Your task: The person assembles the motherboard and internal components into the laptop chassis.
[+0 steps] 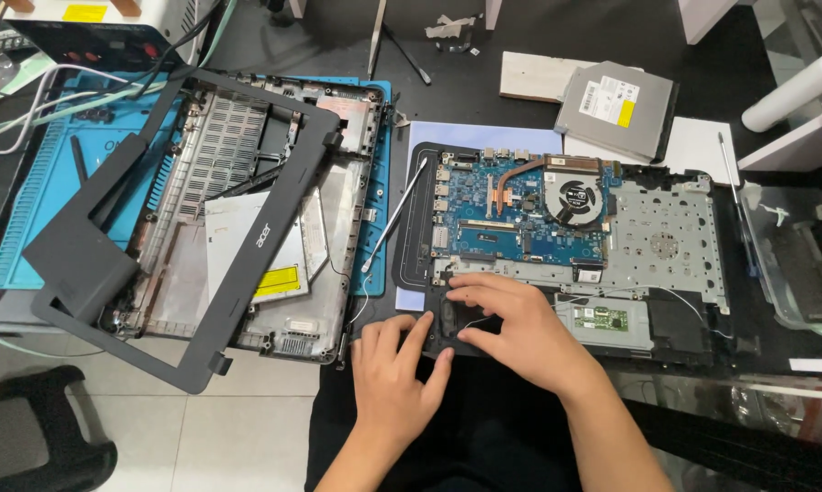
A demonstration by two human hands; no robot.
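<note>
At the near edge of the bench (520, 36), both hands work at the front left corner of an opened laptop chassis (666, 246), where a small black part (461, 319), apparently a speaker or bracket, though too hidden to be sure, sits just below the blue motherboard (511, 214). The left hand (395, 364) lies flat with its fingers spread, fingertips pressing on the black corner from below; the right hand (511, 328) arches over the same spot, thumb and forefinger pinched toward the part, neither hand closed around anything loose. The step in hand looks like freeing or seating that corner part, the board with its round fan (575, 196) and copper heat pipe lying still mounted above. The next move would call for a fine pinch and a steady brace, with care for the thin wires that run along the chassis edge. A metal pry tool (395, 214) rests just left of the chassis. Farther left, a bottom case (274, 228) lies on a blue mat (37, 200) with a black screen bezel (156, 237) laid across it; an optical drive (616, 109) sits behind.
</note>
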